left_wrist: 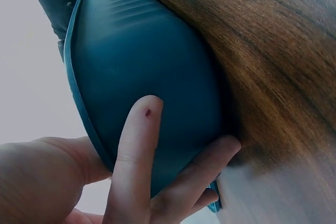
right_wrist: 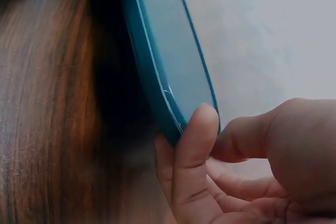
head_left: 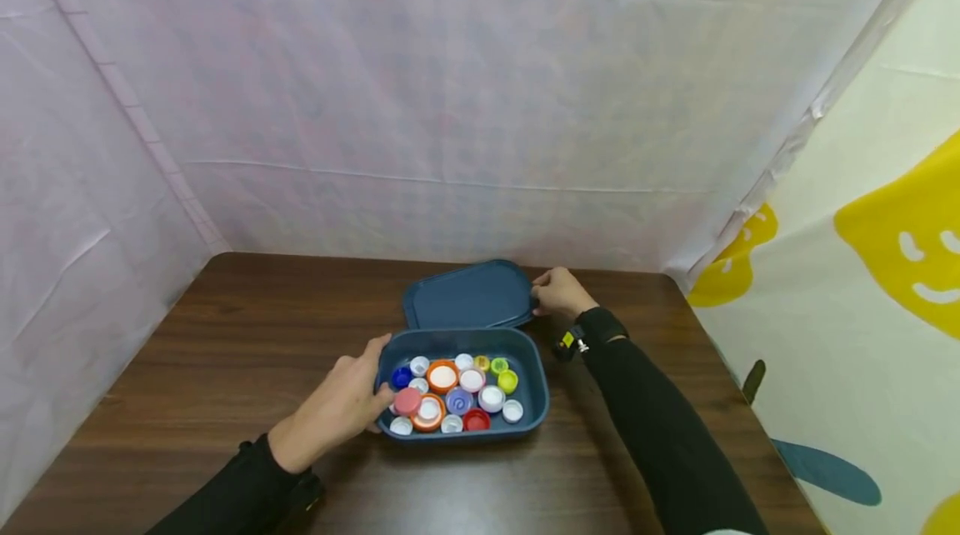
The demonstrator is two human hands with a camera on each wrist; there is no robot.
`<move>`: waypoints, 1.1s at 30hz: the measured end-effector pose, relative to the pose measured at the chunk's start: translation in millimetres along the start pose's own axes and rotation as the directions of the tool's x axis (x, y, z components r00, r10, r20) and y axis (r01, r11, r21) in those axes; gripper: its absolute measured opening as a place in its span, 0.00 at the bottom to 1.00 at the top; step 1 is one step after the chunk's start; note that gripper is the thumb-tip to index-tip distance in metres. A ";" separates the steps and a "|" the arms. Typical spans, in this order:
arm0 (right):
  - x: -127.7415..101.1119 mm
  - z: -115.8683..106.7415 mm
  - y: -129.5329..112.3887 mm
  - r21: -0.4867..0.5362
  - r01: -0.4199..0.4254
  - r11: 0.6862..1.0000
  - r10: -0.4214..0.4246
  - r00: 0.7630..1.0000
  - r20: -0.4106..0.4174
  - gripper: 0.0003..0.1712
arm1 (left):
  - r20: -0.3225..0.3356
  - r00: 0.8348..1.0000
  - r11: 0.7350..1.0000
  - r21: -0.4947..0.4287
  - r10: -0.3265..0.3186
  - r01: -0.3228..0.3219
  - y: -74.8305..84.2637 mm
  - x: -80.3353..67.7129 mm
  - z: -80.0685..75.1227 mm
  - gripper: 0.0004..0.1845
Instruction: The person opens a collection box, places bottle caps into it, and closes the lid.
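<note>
A dark blue plastic box (head_left: 534,385) with rounded corners holds many bottle caps in orange, white, red, blue and yellow. My left hand (head_left: 345,397) grips its left end, thumb over the rim and fingers against the outer wall (left_wrist: 157,56). Inside the box near that thumb sits a pink cap (head_left: 407,402). Behind the box is the matching blue lid (head_left: 472,297). At the lid's right end my right hand (head_left: 561,293) pinches the edge between thumb and fingers. The right wrist view shows the lid (right_wrist: 176,45) edge-on, with dark shadow beside it.
Dark brown wood-grain table (head_left: 225,352) lies under everything. A white sheet (head_left: 450,102) hangs along the table's back edge, with another at the left. On the right hangs a cloth (head_left: 847,352) printed with yellow smiling shapes.
</note>
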State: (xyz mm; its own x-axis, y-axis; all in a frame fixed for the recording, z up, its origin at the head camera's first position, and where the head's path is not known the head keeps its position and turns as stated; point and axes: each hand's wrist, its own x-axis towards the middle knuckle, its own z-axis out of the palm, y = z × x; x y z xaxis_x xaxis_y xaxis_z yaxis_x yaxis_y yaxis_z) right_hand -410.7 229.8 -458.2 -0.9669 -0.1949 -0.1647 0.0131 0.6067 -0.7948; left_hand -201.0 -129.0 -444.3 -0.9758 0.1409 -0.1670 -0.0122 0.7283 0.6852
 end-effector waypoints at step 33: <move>-56.0 -18.7 -11.3 0.104 0.346 0.932 -0.314 0.918 -0.240 0.17 | -0.089 0.984 0.979 0.143 0.157 -0.143 -2.2 15.2 -24.2 0.43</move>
State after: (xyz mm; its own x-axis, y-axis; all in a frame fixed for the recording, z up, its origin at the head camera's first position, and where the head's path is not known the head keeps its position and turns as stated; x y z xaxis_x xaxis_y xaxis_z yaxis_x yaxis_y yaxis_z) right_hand -361.4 248.3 -429.0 -0.9534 -0.1846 0.2388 -0.2961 0.4180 -0.8588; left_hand -221.1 -144.7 -431.1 -0.9811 0.1935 0.0061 0.1593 0.7889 0.5935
